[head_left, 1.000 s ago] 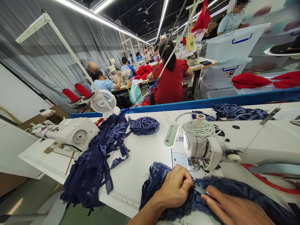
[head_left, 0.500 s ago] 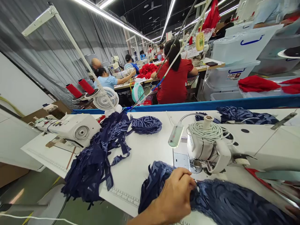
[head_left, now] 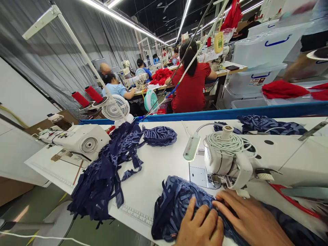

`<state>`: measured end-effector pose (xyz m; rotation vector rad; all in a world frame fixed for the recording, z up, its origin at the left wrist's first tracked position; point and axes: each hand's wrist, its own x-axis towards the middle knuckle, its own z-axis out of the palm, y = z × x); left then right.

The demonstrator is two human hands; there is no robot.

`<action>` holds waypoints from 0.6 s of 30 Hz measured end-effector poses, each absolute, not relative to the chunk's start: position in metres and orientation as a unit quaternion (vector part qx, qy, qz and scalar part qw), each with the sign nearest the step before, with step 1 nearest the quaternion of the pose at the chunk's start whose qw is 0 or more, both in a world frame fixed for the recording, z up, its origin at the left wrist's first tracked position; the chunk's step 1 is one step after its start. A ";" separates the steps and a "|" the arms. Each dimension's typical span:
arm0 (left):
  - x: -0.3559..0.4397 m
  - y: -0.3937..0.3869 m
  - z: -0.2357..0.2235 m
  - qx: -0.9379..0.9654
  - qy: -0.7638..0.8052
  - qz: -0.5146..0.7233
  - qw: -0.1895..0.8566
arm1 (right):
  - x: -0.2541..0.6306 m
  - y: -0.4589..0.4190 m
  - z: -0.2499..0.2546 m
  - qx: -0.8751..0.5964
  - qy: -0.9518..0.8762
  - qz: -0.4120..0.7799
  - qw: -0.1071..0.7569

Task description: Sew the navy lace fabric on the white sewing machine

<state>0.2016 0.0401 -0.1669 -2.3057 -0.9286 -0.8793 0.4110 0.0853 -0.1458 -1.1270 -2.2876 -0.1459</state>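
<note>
A navy lace garment piece (head_left: 174, 200) lies on the white sewing table (head_left: 156, 171), in front of the sewing machine head (head_left: 228, 162). My left hand (head_left: 202, 227) rests flat on the lace with its fingers spread. Beside it, my right hand (head_left: 248, 220) presses on the same fabric, its fingertips just below the presser foot area (head_left: 217, 182). Neither hand grips anything. The lace partly disappears under both hands.
A heap of navy lace pieces (head_left: 107, 174) sits to the left, beside a second white machine (head_left: 77, 140). More navy lace (head_left: 269, 124) lies behind the machine. A small fan (head_left: 114, 109), red thread cones (head_left: 87, 95) and seated workers (head_left: 191, 82) are beyond the blue rail.
The scissors my right hand held a second ago are gone from view. My right hand left the frame, then returned flat onto the lace. My left hand opened from a pinch and slid nearer.
</note>
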 end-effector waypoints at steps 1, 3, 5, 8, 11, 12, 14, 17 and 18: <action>0.203 0.040 -0.169 -0.846 -0.332 -0.329 0.258 | 0.403 0.090 -0.144 -0.426 -0.857 -0.048 0.286; 0.205 0.040 -0.172 -0.849 -0.316 -0.328 0.267 | 0.391 0.097 -0.140 -0.442 -0.851 -0.032 0.282; 0.206 0.039 -0.174 -0.849 -0.313 -0.337 0.261 | 0.385 0.100 -0.137 -0.459 -0.844 -0.014 0.279; 0.206 0.039 -0.177 -0.844 -0.315 -0.359 0.246 | 0.383 0.102 -0.133 -0.473 -0.836 0.007 0.277; 0.203 0.039 -0.177 -0.862 -0.302 -0.340 0.224 | 0.388 0.102 -0.134 -0.475 -0.835 0.021 0.277; 0.201 0.039 -0.174 -0.871 -0.302 -0.326 0.210 | 0.392 0.102 -0.135 -0.468 -0.838 0.023 0.280; 0.196 0.039 -0.160 -0.891 -0.312 -0.286 0.167 | 0.401 0.099 -0.134 -0.443 -0.849 0.020 0.289; 0.188 0.043 -0.127 -0.910 -0.334 -0.229 0.084 | 0.414 0.093 -0.127 -0.378 -0.873 -0.013 0.308; 0.186 0.046 -0.116 -0.914 -0.339 -0.214 0.059 | 0.416 0.092 -0.124 -0.349 -0.884 -0.037 0.308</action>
